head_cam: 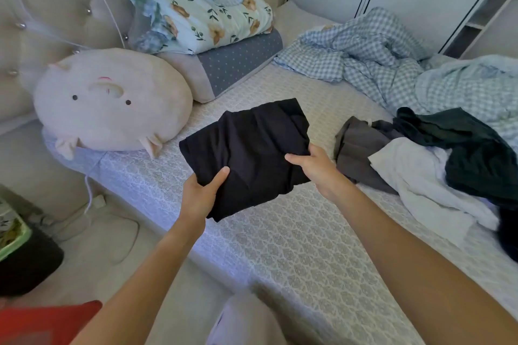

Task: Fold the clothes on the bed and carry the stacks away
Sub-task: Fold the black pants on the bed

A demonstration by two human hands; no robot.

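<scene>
I have the folded black garment (246,154) held over the bed (294,232), both thumbs on top. My left hand (200,193) grips its near corner with fingers curled under; my right hand (315,166) pinches its right edge. The unfolded pile of clothes (437,159) lies to the right, the pig cushion (112,103) to the left

home bedroom: bed (280,232), pillows (224,64).
</scene>
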